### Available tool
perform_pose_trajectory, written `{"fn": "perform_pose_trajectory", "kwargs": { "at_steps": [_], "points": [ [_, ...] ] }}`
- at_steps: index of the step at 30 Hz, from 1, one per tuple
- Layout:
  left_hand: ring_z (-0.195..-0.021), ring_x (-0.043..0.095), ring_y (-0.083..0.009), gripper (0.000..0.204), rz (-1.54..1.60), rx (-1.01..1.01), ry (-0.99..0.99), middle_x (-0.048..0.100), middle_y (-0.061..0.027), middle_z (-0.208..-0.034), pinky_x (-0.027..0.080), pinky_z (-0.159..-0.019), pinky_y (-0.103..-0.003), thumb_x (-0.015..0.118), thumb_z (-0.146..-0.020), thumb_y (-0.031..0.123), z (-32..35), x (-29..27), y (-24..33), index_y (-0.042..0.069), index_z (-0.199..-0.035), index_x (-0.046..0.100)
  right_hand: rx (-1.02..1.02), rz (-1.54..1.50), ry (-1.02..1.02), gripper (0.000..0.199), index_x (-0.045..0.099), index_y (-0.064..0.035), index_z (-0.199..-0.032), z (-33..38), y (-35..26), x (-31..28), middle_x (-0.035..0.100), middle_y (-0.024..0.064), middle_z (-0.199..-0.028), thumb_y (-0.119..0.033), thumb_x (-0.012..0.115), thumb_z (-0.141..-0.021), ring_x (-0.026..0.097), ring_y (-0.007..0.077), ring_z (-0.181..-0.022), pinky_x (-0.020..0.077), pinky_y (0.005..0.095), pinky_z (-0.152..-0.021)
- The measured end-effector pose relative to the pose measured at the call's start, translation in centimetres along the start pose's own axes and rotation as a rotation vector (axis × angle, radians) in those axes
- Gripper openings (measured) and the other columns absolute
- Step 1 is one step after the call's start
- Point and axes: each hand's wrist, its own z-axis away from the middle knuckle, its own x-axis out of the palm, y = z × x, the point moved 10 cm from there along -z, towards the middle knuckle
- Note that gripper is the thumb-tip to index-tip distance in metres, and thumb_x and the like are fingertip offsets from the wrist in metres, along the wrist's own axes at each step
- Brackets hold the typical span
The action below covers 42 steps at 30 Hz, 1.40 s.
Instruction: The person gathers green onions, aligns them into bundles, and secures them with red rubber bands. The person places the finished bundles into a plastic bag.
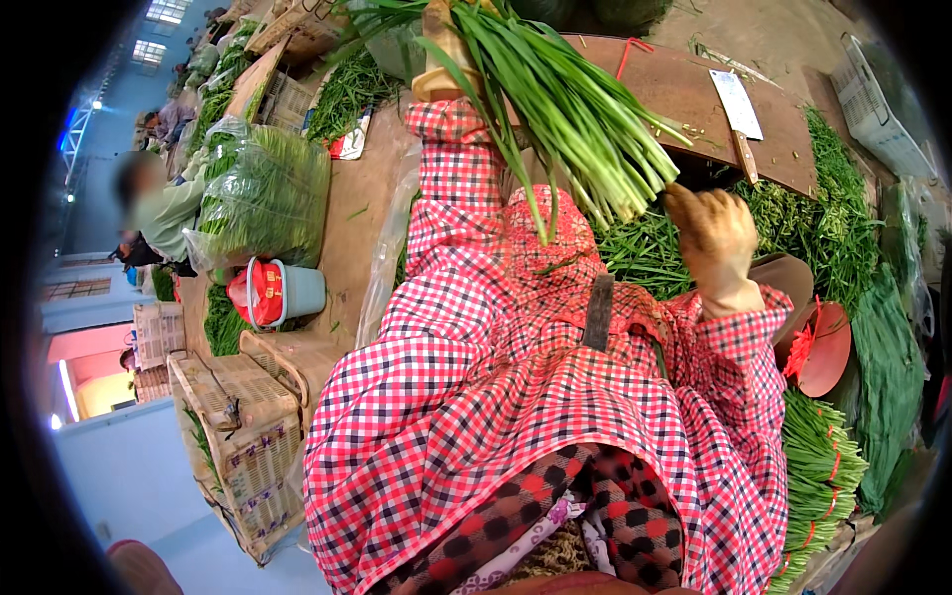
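The left hand (441,45), in a tan glove, is closing its fingers round the upper end of a bunch of green chives (570,109), holding it up so the pale cut ends are fanning down toward the right. The right hand (714,238), also gloved, is hovering just beside those cut ends with its fingers loosely curled and holding nothing; whether it is touching them I cannot tell. Both arms are wearing red checked sleeves (466,198). Beyond the bunch, a brown worktop (684,99) is carrying a cleaver (739,109). Tied chive bundles (818,466) are lying at the lower right, and a wicker basket (248,436) is sitting at the lower left.
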Motion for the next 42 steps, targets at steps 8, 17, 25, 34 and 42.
{"fn": "perform_pose_trajectory", "kwargs": {
  "at_steps": [8, 17, 25, 34, 42],
  "points": [
    [-0.09, 0.063, -0.0259, 0.039, -0.158, 0.036, 0.214, 0.066, -0.0095, -0.1, 0.054, -0.083, -0.041, 0.053, -0.097, 0.041, -0.7, -0.9, -0.2, 0.005, -0.109, 0.062, 0.296, -0.16, 0.126, 0.026, 0.07, -0.0095, -0.103, 3.9, 9.1, -2.4, 0.07, 0.0121, -0.096, -0.001, 0.075, -0.078, 0.066, 0.0275, -0.092, 0.0536, 0.034, -0.08],
    [-0.069, 0.057, -0.0208, 0.032, -0.564, -0.035, 0.436, 0.063, -0.0048, -0.08, 0.049, -0.065, -0.032, 0.048, -0.097, 0.033, -1.5, 3.0, -2.1, 0.006, -0.094, 0.065, 0.086, 0.06, 0.064, 0.045, 0.061, -0.0125, -0.124, -5.1, 1.2, -1.6, 0.068, 0.0097, -0.096, -0.026, 0.074, -0.083, 0.064, 0.029, -0.086, 0.0513, 0.0385, -0.078],
    [-0.056, 0.051, -0.0233, 0.028, -0.559, -0.312, 0.684, 0.059, -0.0069, -0.07, 0.044, -0.053, -0.037, 0.048, -0.092, 0.029, 1.0, 6.7, -3.7, 0.008, -0.08, 0.062, 0.869, -0.346, -0.049, 0.012, 0.071, -0.0064, -0.097, 12.7, 20.8, 4.0, 0.068, 0.0088, -0.079, -0.005, 0.063, -0.089, 0.066, 0.0219, -0.082, 0.0546, 0.0313, -0.077],
    [-0.069, 0.055, -0.0191, 0.032, -0.169, 0.158, 0.266, 0.058, -0.0023, -0.077, 0.048, -0.064, -0.034, 0.062, -0.092, 0.038, -0.6, 5.8, -0.8, 0.007, -0.098, 0.065, 0.816, -0.165, -0.221, 0.049, 0.068, -0.0001, -0.115, 0.6, 24.6, -2.5, 0.071, 0.0172, -0.103, -0.043, 0.06, -0.092, 0.066, 0.0311, -0.09, 0.0506, 0.0361, -0.084],
    [-0.06, 0.047, -0.013, 0.028, -0.214, 0.156, 0.194, 0.045, 0.0023, -0.069, 0.044, -0.056, -0.028, 0.06, -0.095, 0.031, 3.2, 12.3, 1.1, 0.004, -0.103, 0.056, 0.462, -0.824, -0.261, 0.069, 0.056, -0.0058, -0.135, -8.7, 17.3, 9.6, 0.062, 0.0126, -0.13, -0.06, 0.052, -0.093, 0.056, 0.0247, -0.122, 0.0384, 0.0339, -0.108]
  ]
}}
